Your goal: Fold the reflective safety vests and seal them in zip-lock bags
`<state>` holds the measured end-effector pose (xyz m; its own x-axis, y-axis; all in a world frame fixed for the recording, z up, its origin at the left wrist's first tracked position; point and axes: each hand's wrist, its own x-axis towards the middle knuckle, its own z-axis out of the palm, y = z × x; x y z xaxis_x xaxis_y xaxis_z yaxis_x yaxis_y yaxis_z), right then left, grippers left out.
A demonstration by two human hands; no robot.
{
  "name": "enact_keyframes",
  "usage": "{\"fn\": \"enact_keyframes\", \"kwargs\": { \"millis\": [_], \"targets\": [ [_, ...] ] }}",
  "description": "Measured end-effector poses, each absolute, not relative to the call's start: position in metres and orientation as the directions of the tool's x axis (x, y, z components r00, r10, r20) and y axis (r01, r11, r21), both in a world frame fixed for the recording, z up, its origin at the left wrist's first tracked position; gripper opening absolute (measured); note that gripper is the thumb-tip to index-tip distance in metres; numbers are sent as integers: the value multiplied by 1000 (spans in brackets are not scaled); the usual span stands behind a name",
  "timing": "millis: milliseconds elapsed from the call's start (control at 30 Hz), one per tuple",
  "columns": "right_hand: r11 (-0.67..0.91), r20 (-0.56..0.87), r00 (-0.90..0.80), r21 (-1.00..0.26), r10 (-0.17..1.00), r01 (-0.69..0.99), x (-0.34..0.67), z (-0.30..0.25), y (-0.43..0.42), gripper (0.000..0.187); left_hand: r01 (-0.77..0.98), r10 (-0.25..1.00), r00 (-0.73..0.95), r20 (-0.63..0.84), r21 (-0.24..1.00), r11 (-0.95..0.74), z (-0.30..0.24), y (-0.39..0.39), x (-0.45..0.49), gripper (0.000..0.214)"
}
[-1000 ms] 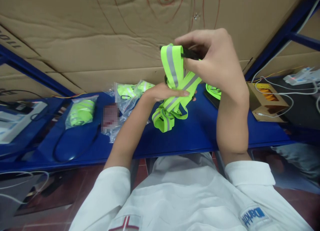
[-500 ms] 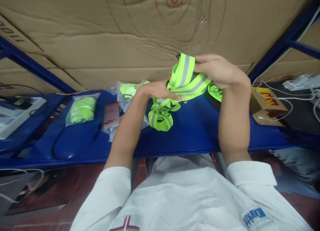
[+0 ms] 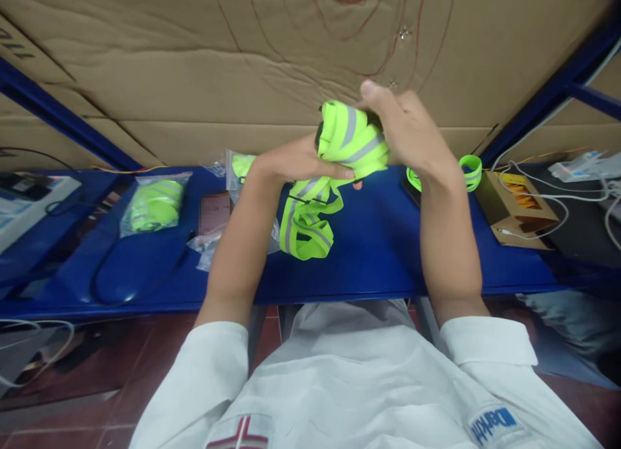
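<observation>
- Gripping from both sides, the two hands meet on one wad of high-visibility strap, held in the air above the blue shelf, close to the cardboard backing.
- The left hand lies flat against the wad's left and lower side, with long fingers stretched underneath it and closed against the fabric.
- The right hand wraps the wad from the right, with the thumb raised over the top edge and the other fingers tucked behind, pressing the folds together.
- The strap is woven fluorescent yellow-green webbing with a matte grey reflective stripe down its middle, bunched here into thick layered folds.
- Its loose end hangs below the left hand in slack, flat loops that reach down to the shelf surface.
- White shirt sleeves end just above both elbows, so the forearms are bare.
- A small ring of the same webbing lies on the shelf just beyond the right wrist.
- An open brown carton sits further right, with thin white cables curling over it.
- To the left lie crinkled clear plastic bags, each stuffed with folded green strap.
- A thin black cord loops across the shelf below them.
- Creased corrugated cardboard with red pen scrawls fills the background, crossed by blue metal rack struts.
</observation>
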<state>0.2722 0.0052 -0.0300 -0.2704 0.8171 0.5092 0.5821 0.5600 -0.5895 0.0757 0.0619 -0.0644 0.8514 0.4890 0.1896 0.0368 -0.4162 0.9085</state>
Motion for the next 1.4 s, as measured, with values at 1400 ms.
{"fn": "enact_keyframes", "kwargs": {
  "millis": [1400],
  "targets": [
    [748, 662, -352, -547, 662, 376, 277, -23, -6, 30, 87, 521, 846, 110, 937, -339, -64, 49, 84, 39]
  ]
}}
